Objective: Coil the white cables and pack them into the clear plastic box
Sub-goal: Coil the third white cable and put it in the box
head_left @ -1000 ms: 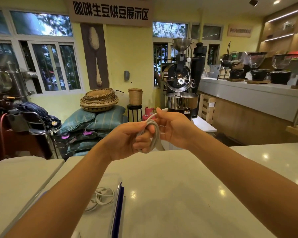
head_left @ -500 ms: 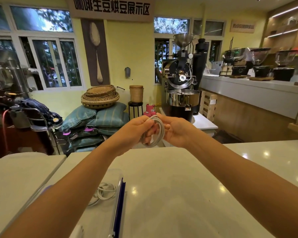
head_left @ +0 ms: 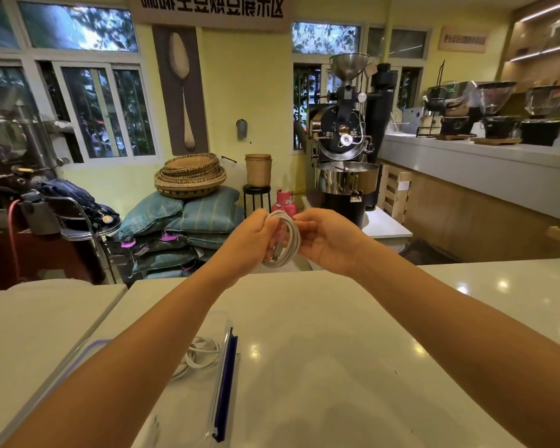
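Coiling step in hand, close to done by the look of it: white cable [head_left: 283, 240] gathered into a compact hank of several loops, held up at arm's length between both hands, well above the tabletop [head_left: 353, 350]. Left hand [head_left: 249, 242] closed around the left side of the coil, fingers curled through it; right hand [head_left: 328, 242] pinching the right side, thumb on top, fingers behind. No loose tail seen hanging from the hank, though a cable end may be tucked inside the left fist, hidden.

Below the left forearm and nearer the body than the hands, clear plastic box [head_left: 222, 321] lying on the tabletop with a dark blue clasp along its right edge. Inside it, another white cable [head_left: 199, 355], already looped, partly covered by the arm.

Next move, as judged: hank kept tight in one hand to stop the loops springing apart, then carried down and back toward the body, over the box rim, and laid beside the cable already there. Room in the box hard to gauge, much of it masked by the left arm.
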Action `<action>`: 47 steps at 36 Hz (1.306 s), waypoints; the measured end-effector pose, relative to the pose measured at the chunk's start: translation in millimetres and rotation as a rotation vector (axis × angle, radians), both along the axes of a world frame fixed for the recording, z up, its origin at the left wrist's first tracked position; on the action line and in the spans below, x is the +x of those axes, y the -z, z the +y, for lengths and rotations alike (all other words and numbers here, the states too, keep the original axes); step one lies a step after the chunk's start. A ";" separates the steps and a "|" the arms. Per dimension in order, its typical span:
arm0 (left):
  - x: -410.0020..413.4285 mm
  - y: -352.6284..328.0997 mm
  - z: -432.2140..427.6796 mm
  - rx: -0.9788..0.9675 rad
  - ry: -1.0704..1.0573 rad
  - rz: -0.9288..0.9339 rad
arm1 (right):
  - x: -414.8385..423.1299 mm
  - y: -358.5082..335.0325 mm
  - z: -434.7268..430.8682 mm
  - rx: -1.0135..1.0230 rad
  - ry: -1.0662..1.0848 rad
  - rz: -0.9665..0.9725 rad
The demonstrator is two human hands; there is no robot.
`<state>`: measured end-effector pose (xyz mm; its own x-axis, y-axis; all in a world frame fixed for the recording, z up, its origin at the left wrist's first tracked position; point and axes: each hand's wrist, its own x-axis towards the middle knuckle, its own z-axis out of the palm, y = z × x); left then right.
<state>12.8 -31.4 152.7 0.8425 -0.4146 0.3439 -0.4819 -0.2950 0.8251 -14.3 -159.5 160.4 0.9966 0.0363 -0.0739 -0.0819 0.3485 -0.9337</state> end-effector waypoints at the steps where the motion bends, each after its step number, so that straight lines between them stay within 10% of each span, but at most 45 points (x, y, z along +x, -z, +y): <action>1: 1.0 0.4 0.5 0.003 -0.007 0.006 | -0.4 -0.1 -0.4 -0.021 -0.012 -0.002; 9: 5.7 5.0 1.7 0.028 -0.035 0.009 | 0.8 6.8 3.4 -0.368 0.052 -0.118; 29: 11.2 4.3 15.9 -0.063 -0.019 0.102 | 1.7 14.0 16.1 -0.101 -0.084 -0.247; 47: 18.3 20.2 47.1 -0.163 0.079 0.317 | 0.5 35.5 47.7 -0.877 0.142 -0.642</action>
